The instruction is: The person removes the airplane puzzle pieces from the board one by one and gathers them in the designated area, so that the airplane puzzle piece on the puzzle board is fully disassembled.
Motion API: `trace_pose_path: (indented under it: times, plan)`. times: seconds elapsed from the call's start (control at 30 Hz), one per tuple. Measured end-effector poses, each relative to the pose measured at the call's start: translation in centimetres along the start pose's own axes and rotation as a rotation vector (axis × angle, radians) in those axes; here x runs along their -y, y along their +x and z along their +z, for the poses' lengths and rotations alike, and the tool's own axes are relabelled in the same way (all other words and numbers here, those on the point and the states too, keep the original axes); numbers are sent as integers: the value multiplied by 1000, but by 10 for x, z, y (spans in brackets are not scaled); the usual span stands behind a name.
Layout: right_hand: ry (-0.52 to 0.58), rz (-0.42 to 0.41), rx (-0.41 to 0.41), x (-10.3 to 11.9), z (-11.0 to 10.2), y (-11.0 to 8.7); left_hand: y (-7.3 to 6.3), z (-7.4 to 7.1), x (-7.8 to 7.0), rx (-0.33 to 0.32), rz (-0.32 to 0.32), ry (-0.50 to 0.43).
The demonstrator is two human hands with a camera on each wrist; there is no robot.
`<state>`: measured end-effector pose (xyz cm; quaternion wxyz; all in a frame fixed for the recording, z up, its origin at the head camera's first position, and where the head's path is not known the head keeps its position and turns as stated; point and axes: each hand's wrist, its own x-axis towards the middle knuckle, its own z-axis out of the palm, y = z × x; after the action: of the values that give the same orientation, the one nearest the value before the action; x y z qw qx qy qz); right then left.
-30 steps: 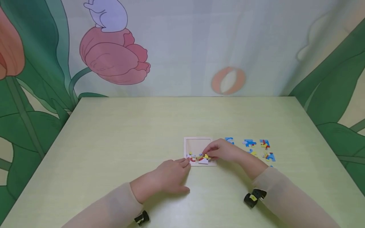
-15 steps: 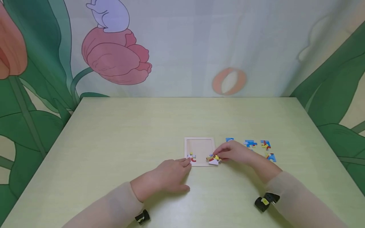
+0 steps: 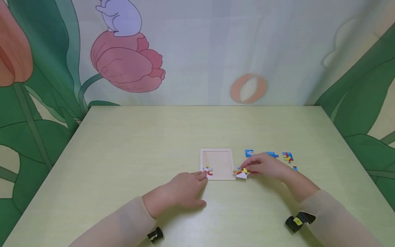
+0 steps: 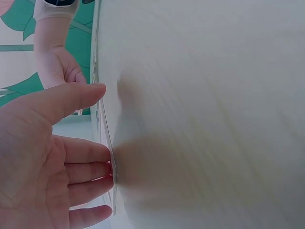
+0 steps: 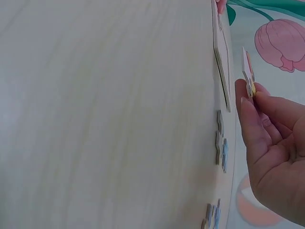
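A square puzzle frame with a pale rim lies flat on the table. One puzzle piece with yellow and red on it sits in its lower left corner. My left hand rests there, straight fingertips at the corner and the thumb held apart; the left wrist view has those fingers against the frame's edge. Just past the frame's right side, my right hand pinches a white, red and yellow puzzle piece between thumb and fingers. In the right wrist view this puzzle piece is raised above the tabletop, seen nearly edge-on.
Several loose blue puzzle pieces lie right of the frame, some hidden behind my right hand and forearm. The pale table reaches back to a printed curtain with flowers. A black wrist camera hangs beneath the right sleeve.
My right hand has carried the pinched puzzle piece rightward, from over the frame to beyond its right rim. My left hand has stayed at the corner.
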<state>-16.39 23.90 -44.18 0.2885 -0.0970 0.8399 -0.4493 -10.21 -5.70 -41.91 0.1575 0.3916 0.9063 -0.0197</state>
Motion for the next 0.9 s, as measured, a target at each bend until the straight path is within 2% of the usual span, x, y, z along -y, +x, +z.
trace_pose_path:
  times: [0.33, 0.63, 0.9]
  plan:
    - [14, -17, -22, -6, -10, -15, 1, 2, 0, 11, -11, 15]
    - [-10, 16, -74, -11, -19, -26, 0, 2, -1, 0, -16, 14]
    - [1, 36, -61, -16, -27, -39, 1, 3, 0, -18, -9, 38]
